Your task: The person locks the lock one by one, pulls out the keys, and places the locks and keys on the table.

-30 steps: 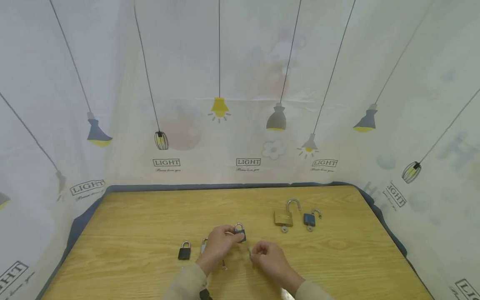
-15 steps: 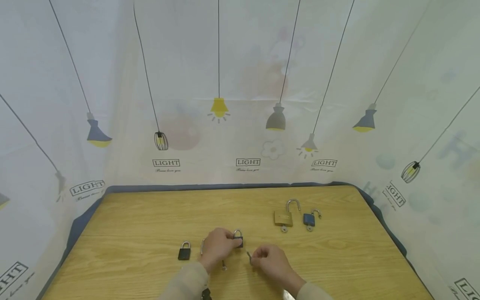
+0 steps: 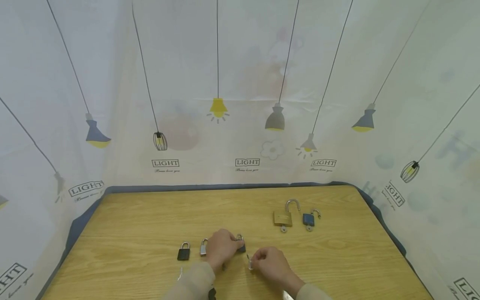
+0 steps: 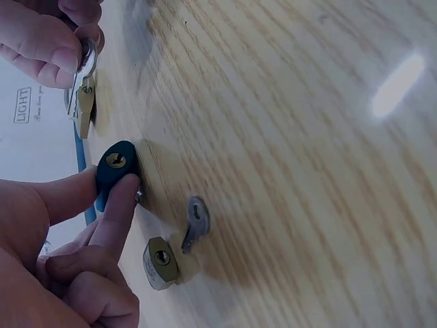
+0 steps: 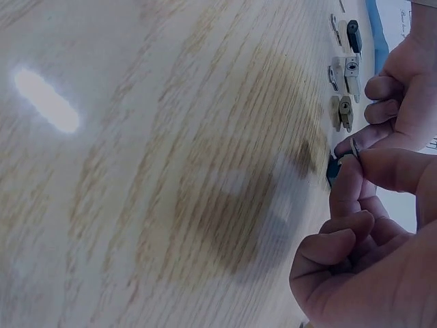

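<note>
My left hand (image 3: 222,250) pinches a small dark blue padlock (image 4: 117,164) between thumb and finger. Its shackle is closed and points away from me, and its keyhole shows in the left wrist view. To the right, my right hand (image 3: 271,264) pinches a small metal key (image 4: 83,65) by its head, with the blade pointing toward the padlock. Key and padlock are apart. Beside my left hand lie a small brass-faced padlock (image 4: 162,263) and a loose key (image 4: 198,222). In the right wrist view, the fingers hide most of the blue padlock.
A black padlock (image 3: 183,253) and a silver padlock (image 3: 203,248) lie closed on the left of the wooden table (image 3: 142,225). Behind on the right are an unlocked brass padlock (image 3: 283,218) and an unlocked blue padlock (image 3: 308,219), each with a key in it.
My left hand has brought the blue padlock down and nearer to me. My right hand has shifted slightly toward me, and more of the key now shows.
</note>
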{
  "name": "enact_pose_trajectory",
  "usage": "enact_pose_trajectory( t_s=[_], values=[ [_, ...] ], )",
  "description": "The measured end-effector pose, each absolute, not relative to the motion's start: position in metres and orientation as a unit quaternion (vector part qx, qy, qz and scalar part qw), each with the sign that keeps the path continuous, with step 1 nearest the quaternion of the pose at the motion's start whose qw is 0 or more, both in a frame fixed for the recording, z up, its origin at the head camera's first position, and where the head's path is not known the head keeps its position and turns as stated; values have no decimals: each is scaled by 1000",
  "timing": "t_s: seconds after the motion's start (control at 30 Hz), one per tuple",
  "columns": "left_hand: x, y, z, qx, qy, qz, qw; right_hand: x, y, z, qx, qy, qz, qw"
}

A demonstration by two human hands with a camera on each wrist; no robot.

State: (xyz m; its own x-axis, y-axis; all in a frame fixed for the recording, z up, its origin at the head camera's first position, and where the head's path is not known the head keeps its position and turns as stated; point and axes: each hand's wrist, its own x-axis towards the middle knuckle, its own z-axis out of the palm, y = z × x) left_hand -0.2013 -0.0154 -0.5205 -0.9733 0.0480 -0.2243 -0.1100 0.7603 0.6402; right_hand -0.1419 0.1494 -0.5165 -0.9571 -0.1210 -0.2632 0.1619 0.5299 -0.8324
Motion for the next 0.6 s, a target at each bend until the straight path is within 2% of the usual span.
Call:
enact_pose_trajectory(
  t_s=[0.6],
  values=[
    [-200,-15,-523,-7,959,279,54,-143,146,-518,-6,873,-466,146]
  ],
)
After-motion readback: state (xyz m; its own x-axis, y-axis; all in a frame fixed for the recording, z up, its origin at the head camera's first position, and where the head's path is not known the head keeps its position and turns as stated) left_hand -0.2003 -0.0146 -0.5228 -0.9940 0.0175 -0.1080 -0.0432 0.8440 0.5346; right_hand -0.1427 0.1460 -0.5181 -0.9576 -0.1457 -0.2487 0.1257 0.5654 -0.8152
